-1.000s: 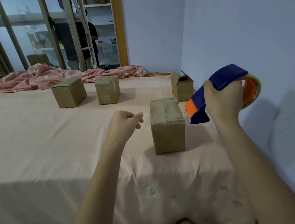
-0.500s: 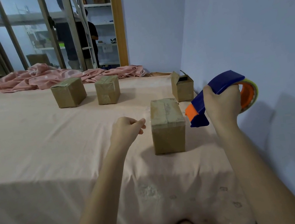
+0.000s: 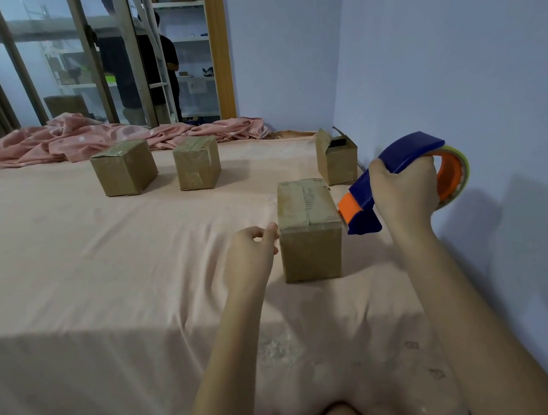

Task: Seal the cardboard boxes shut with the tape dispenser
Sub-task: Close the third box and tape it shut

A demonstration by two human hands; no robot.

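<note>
The blue tape dispenser [image 3: 399,174], gripped tightly in the right hand [image 3: 405,194], is being lowered right of centre toward the nearest cardboard box [image 3: 309,229]. The left hand [image 3: 251,255], loosely curled and empty, is being brought beside it, so taping is probably imminent.

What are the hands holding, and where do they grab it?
The right hand holds the tape dispenser, wrapped around its blue handle. The left hand holds nothing; it is loosely curled beside the nearest box.
</note>
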